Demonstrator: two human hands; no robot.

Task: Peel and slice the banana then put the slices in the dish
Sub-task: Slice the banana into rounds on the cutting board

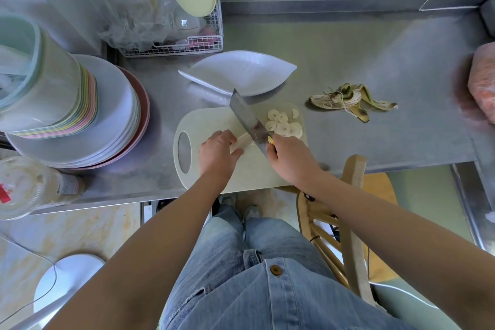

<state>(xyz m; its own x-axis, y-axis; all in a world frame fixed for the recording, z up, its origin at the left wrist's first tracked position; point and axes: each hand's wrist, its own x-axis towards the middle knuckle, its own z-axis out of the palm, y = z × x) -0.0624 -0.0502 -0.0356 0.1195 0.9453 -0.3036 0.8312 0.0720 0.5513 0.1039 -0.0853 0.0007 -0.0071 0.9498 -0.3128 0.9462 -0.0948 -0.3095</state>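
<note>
1. Steel countertop point(375, 56) filled the upper half of the frame, and a pale cutting board point(211, 120) with an oval handle hole lay at its near edge, around the centre.
2. A short length of peeled banana point(243, 140) lay on the board, and the left hand point(218, 150) held it down with fingers curled over it and thumb against its near side.
3. The right hand point(290, 158) was clenched round the handle of a broad knife point(247, 118); the blade ran toward the upper left, and its edge met the banana's cut end just right of the left fingertips.
4. Round slices point(285, 126) lay in a loose, partly overlapping pile on the board's upper right part, to the right of the blade.
5. A white leaf-shaped dish point(241, 72) stood on the countertop just above the board, with the blade's tip overlapping its near rim in the picture.
6. The banana peel point(351, 100) lay splayed on the countertop to the right, well apart from the board.
7. At the left stood a stack of plates point(117, 115) bearing stacked pastel bowls point(53, 99); a wire rack point(187, 44) sat above them, and a wooden chair point(353, 195) showed at the lower right.
</note>
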